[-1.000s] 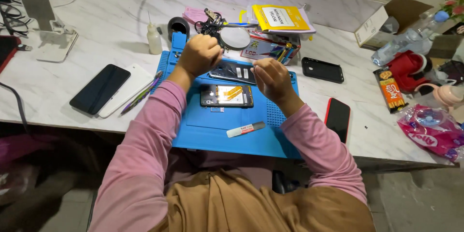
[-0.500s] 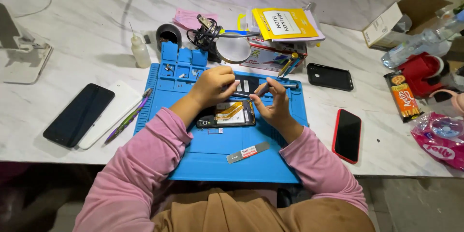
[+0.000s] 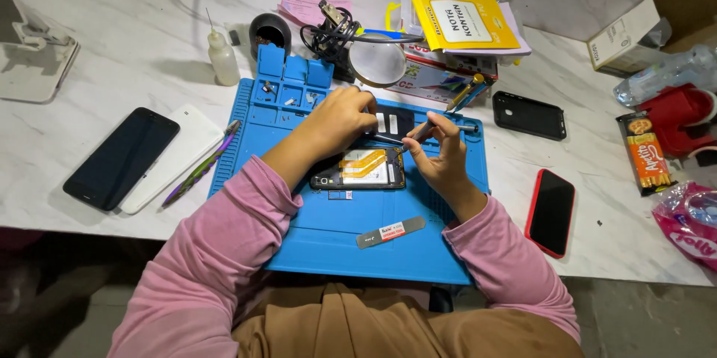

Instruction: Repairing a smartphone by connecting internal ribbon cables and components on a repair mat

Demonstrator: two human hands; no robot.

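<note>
Held a thin dark tool [image 3: 385,138] in the left hand [image 3: 340,120], fingers curled tight around it, tip pointing toward the right hand [image 3: 441,155]. Pinched another thin dark tool [image 3: 437,129] with the right hand, thumb and first finger close together near its tip. Met just above the top edge of the open phone [image 3: 360,170], both tool tips very close to each other. Could not tell if the tips touched.

Lay flat in the middle of the blue mat [image 3: 336,238], that open phone, with its back off and yellow and orange parts showing inside. Sat under and between the two hands. Rested on the mat near the front edge, a small grey pry card [image 3: 390,231], apart from the phone.

Lay on the white marble table [image 3: 112,37]: a black phone [image 3: 121,158] on a white one to the left, a red-edged phone [image 3: 550,212] to the right, a little white bottle [image 3: 222,58] behind the mat, and a round magnifying glass [image 3: 378,59] further back.
</note>
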